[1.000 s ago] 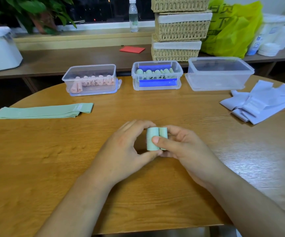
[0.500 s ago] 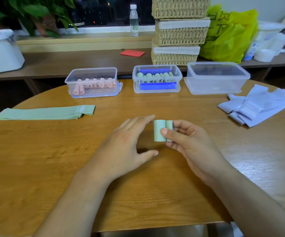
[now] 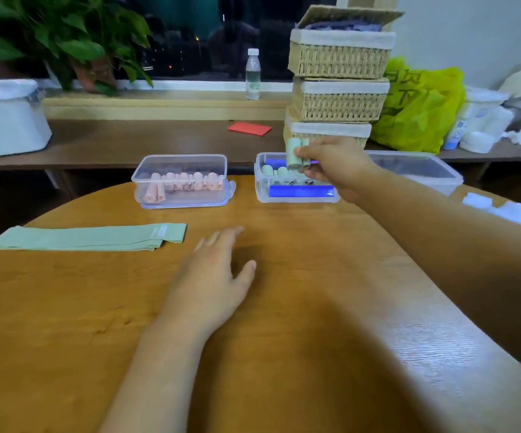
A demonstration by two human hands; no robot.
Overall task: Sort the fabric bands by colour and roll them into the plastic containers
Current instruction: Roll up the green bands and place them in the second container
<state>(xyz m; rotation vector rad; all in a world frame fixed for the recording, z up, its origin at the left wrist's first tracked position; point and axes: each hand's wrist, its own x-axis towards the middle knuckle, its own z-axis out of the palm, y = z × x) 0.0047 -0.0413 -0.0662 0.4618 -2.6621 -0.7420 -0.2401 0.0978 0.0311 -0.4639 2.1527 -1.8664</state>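
My right hand [image 3: 331, 165] grips a rolled green band [image 3: 294, 153] and holds it just above the middle clear container [image 3: 296, 198], which has several green rolls and a blue strip inside. My left hand [image 3: 218, 276] lies flat on the wooden table [image 3: 65, 307] with its fingers straight, holding nothing. A flat green band [image 3: 87, 237] lies unrolled at the table's left. The left clear container [image 3: 184, 200] holds several pink rolls. A third clear container [image 3: 424, 173] stands to the right, partly hidden behind my right arm.
White bands [image 3: 509, 210] lie in a heap at the table's right edge. Behind the table a shelf carries stacked wicker baskets [image 3: 337, 89], a yellow bag [image 3: 418, 110], a red card [image 3: 249, 128], a water bottle [image 3: 253, 73] and a white box [image 3: 3, 120].
My right hand has carried the green roll from the table's middle up and forward to above the middle container. My left hand let go of the roll and now lies flat.
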